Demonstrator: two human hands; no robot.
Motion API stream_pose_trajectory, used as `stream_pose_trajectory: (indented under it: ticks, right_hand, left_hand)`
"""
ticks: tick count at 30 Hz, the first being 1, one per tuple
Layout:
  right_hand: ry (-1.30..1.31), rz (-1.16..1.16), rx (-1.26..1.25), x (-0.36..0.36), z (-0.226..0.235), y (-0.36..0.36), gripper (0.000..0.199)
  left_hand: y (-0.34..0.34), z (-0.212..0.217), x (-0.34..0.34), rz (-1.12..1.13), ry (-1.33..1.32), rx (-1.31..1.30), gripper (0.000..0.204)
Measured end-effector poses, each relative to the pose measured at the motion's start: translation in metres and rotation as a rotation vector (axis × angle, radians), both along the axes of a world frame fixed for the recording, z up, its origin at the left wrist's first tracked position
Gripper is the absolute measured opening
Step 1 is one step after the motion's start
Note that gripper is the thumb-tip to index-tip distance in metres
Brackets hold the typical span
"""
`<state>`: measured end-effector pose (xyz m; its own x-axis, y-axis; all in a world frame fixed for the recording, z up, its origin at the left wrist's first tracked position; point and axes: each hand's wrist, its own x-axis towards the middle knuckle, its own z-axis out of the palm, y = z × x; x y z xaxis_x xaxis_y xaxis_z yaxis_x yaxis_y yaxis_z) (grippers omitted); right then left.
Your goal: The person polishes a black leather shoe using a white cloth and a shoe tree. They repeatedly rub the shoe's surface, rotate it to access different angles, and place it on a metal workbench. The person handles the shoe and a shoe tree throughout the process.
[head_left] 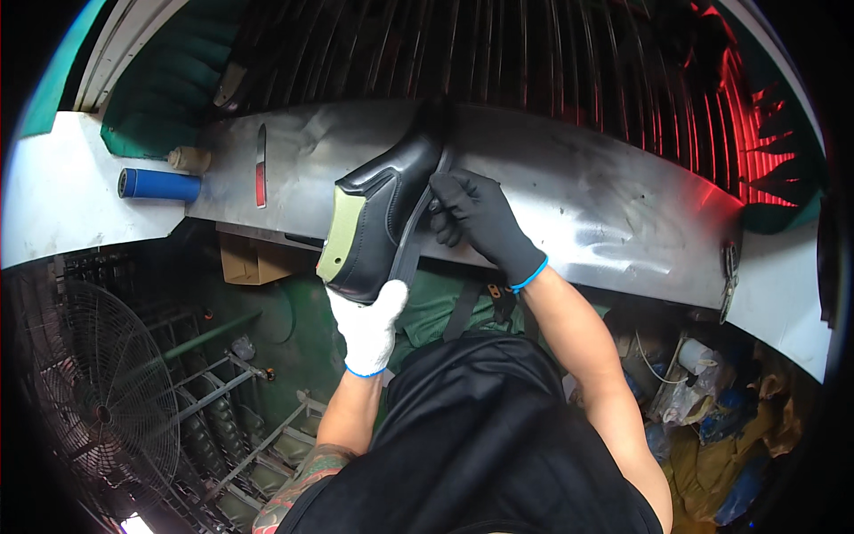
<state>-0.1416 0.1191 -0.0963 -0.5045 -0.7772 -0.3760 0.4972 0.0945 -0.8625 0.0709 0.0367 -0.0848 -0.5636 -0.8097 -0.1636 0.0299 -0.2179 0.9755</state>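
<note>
A black leather shoe (382, 214) is tilted over the front edge of the metal bench, toe pointing away from me. A pale green shoe last (342, 233) fills its opening. My left hand (366, 325), in a white glove with a blue cuff, is closed around the heel end from below. The dark sole (411, 245) runs along the shoe's right side. My right hand (476, 218), in a black glove with a blue cuff, has its fingers pinched at the sole's edge near the forefoot. The toe is in shadow.
The sheet-metal bench (569, 222) spans the front, with dark hanging strips (498, 53) behind it and a red glow at right. A red-handled knife (261, 169) and a blue cylinder (160, 184) lie at left. Below are a large fan (102, 409), a cardboard box (253, 260) and plastic bags (721, 445).
</note>
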Motion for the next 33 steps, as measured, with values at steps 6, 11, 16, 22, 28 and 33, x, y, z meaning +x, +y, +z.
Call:
stream_pose_trajectory:
  ticks: [6,11,16,22,28,33]
  right_hand:
    - [-0.093,0.014,0.065,-0.018,0.005,-0.002,0.056]
    - [-0.054,0.04,0.09,-0.021,0.006,0.007,0.05]
    - [-0.033,0.002,-0.028,0.014,-0.009,0.008,0.031]
    - [-0.041,-0.023,0.092,0.012,0.013,0.022,0.034]
    - [-0.252,-0.096,-0.16,0.031,0.04,0.072,0.063]
    - [0.206,0.032,0.003,-0.002,0.032,0.093,0.091]
  left_hand:
    - [0.001,0.006,-0.002,-0.022,-0.034,-0.048,0.107]
    - [0.007,0.023,-0.014,-0.016,-0.116,-0.181,0.108]
    - [0.013,0.019,-0.016,-0.012,-0.138,-0.179,0.11]
    - [0.028,0.028,-0.024,-0.016,-0.122,-0.163,0.11]
    - [0.014,0.016,-0.023,-0.401,0.045,-0.778,0.047]
    - [-0.016,0.014,-0.047,-0.374,-0.016,-0.242,0.04]
